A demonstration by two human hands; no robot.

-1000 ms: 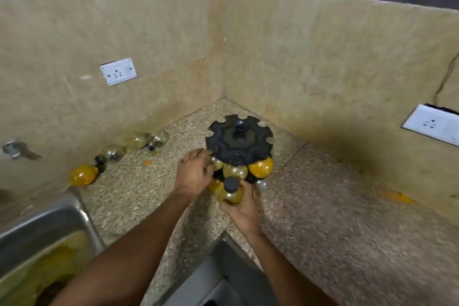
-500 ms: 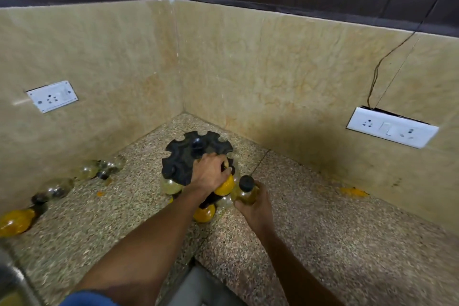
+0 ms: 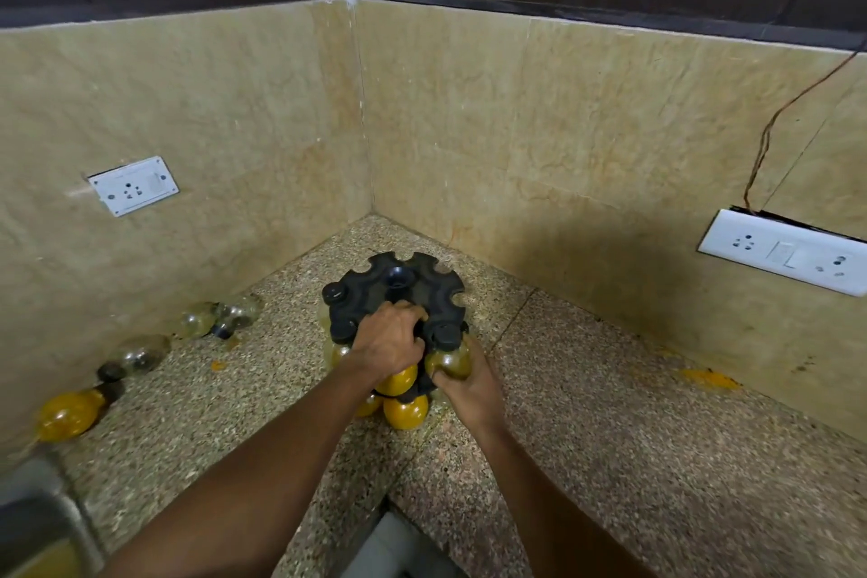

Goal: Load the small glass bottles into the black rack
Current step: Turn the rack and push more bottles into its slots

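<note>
Starting at the left edge of the counter (image 3: 610,436), spare small glass bottles lie on their sides along the wall: an orange-filled bottle (image 3: 70,413) nearest the sink (image 3: 37,526), then clear ones (image 3: 140,352) further back toward the corner. They are well apart from your hands and not yet loaded.

Near the back corner of the counter stands the black rack (image 3: 399,291), a round notched disc with bottles hanging beneath it. Your left hand (image 3: 389,340) curls over the near rim of the rack and grips it, steadying it.

Just to the right, your right hand (image 3: 464,385) wraps its fingers around a pale amber bottle (image 3: 450,361). Half a second ago you held this bottle beside the rack, with its black cap clear of the disc. Now its cap sits up at a notch on the rack's near right edge, touching the disc. It appears seated or nearly so, though you have not released it.

Judging by this, one more slot is about filled; several notches at the back look open, and the bottles by the wall remain.
</note>
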